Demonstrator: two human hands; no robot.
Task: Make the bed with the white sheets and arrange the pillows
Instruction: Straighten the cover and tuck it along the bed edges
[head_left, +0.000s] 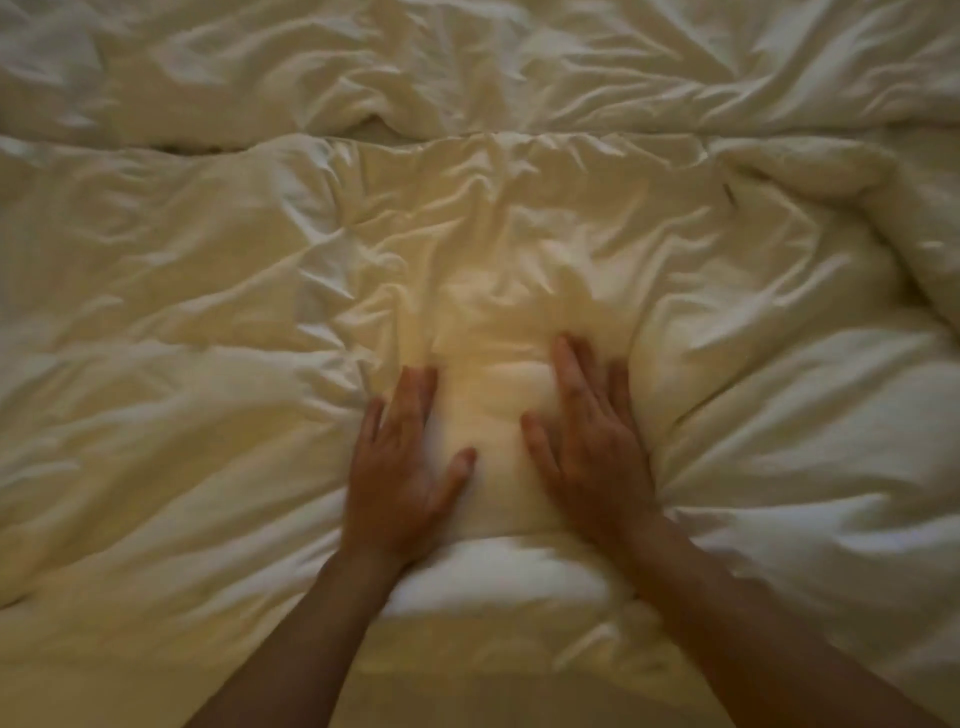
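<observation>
Both hands flat, palms down on the duvet (218, 291), fingers straight and slightly spread, gripping nothing. Left hand (402, 473) at 7 o'clock of center, right hand (589, 447) at 5 o'clock, apart with a pressed-down patch between. Wrinkled white duvet fills the view; fold seam at 12 o'clock.

The duvet (260, 291) is plain creamy white — no pattern.

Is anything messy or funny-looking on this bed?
Yes. The white duvet is crumpled all over, not smooth. A deep fold runs across its far part, with a dark gap showing towards the left. The left hand and right hand press flat on a puffy middle patch. Nothing looks torn or spilled.
</observation>
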